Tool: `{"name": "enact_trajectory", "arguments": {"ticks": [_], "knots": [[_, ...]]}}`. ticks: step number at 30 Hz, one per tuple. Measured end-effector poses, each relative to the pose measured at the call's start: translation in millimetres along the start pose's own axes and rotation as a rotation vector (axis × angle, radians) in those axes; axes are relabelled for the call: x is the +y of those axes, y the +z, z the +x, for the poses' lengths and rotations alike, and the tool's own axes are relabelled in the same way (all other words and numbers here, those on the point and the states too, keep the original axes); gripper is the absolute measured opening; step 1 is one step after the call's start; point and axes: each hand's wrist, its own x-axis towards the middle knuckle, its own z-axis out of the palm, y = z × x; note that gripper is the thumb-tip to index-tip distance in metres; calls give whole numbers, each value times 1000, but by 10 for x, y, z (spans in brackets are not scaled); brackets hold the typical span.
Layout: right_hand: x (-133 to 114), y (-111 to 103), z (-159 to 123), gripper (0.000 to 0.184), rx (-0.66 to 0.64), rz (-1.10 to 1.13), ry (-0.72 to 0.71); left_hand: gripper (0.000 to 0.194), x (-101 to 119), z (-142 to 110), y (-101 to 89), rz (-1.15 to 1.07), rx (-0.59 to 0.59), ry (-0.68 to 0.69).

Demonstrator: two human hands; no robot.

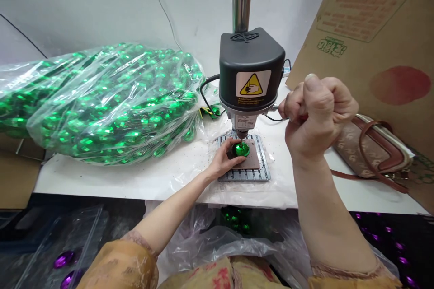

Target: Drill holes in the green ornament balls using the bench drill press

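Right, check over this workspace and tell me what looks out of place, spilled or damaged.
Dark specks are scattered on the white table around the drill press, like loose debris. The patterned handbag seems out of place on a work table. The green ball in the left hand shows no clear damage.

Showed green on the ball point(242, 149), black on the drill head point(251, 52), white on the tabletop point(101, 183), red-printed brown on the carton point(369, 61).
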Motion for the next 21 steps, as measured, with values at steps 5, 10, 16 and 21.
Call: {"name": "enact_trajectory", "arguments": {"ticks": [5,10,16,21], "knots": [[-3,-19,6,46,6,-1,25,61,-8,-17,42,-46,-3,10],[-6,-39,-39,43,7,60,20,60,1,-20,39,-5,8,15],[15,-62,-156,45,-27,137,-68,60,-19,-18,34,13,6,16],[56,-88,-204,47,-53,133,-134,60,-22,-27,37,2,13,-3]]}}
